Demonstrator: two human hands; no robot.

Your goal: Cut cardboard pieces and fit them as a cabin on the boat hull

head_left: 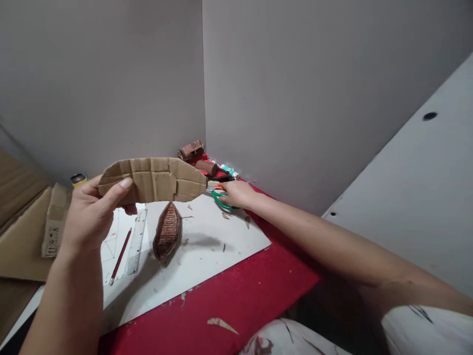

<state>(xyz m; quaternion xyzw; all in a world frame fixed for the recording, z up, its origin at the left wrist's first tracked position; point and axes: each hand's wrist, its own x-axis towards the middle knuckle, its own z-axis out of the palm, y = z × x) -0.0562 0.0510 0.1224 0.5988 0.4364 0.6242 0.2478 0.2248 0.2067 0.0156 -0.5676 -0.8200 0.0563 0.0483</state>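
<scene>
My left hand (96, 212) pinches the left end of a long brown cardboard piece (155, 180) with angled ends and creases, raised above the table. My right hand (236, 194) is at the scissors (220, 199), which have green and orange handles; its fingers are closed around the handles. The scissors' blades are mostly hidden behind the right tip of the cardboard. Below the cardboard, a small brown boat-shaped model (168, 234) with a ribbed inside rests on the white sheet (207, 246).
A red pencil (120, 256) and a clear ruler (137, 241) lie left of the model. Brown rolled pieces (191, 150) sit in the back corner by the walls. Cardboard (22, 241) stands at the left. Scraps (221, 324) dot the red table (236, 301).
</scene>
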